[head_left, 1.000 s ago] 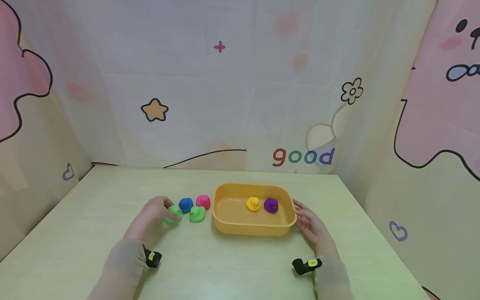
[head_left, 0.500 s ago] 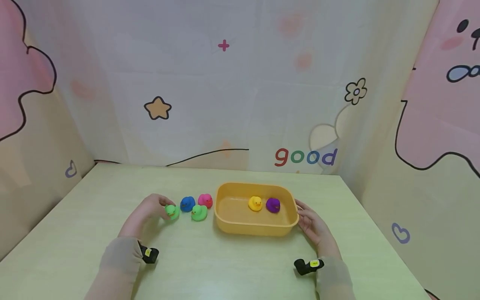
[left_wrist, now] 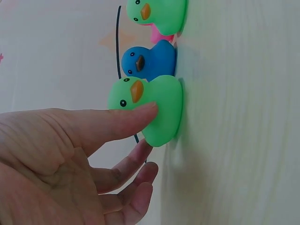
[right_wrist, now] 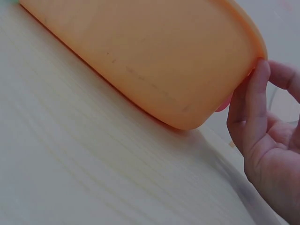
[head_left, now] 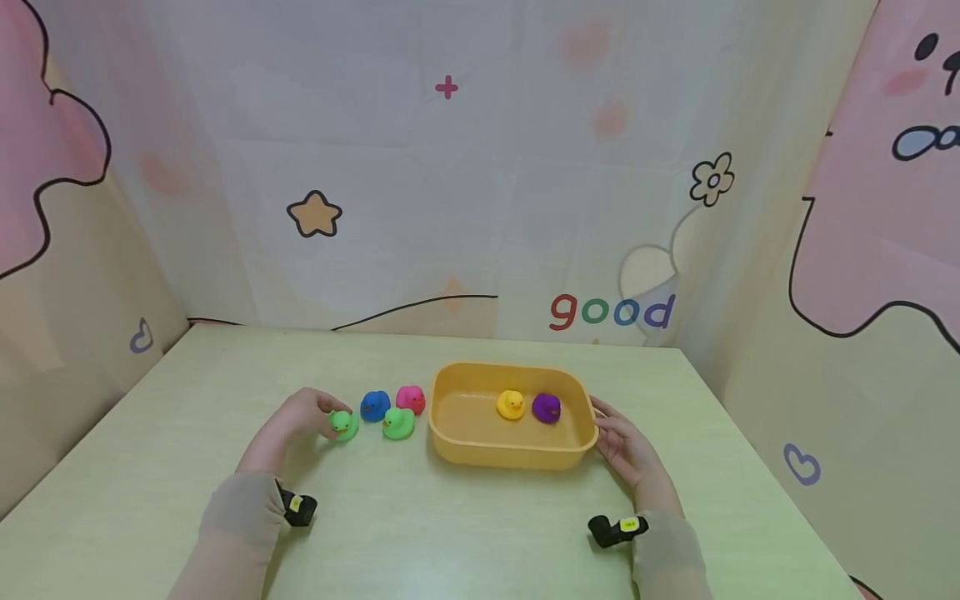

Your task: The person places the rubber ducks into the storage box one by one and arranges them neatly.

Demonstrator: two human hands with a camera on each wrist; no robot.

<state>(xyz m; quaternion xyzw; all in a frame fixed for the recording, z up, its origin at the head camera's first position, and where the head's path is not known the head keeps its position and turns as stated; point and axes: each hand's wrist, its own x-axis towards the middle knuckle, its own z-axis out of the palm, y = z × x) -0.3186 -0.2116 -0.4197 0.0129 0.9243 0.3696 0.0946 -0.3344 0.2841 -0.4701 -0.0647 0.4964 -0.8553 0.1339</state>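
Note:
My left hand pinches a light green rubber duck between thumb and fingers, low over the table. Just beyond it are a blue duck, a pink duck and a second green duck, grouped left of the basin. The pink one is mostly hidden in the left wrist view. At the right end of the yellow-orange plastic basin, my right hand touches the rim with fairly straight fingertips. Inside that basin sit a yellow duck and a purple duck.
A pale wood-grain table carries everything. Cloth walls with printed drawings stand behind it and on both sides, including a star and the word "good". Black cameras are strapped to both sleeved wrists.
The green duck in my left hand has shifted slightly left, away from the blue duck, and turned to face the camera. The head view has moved a little. My right hand stays at the basin.

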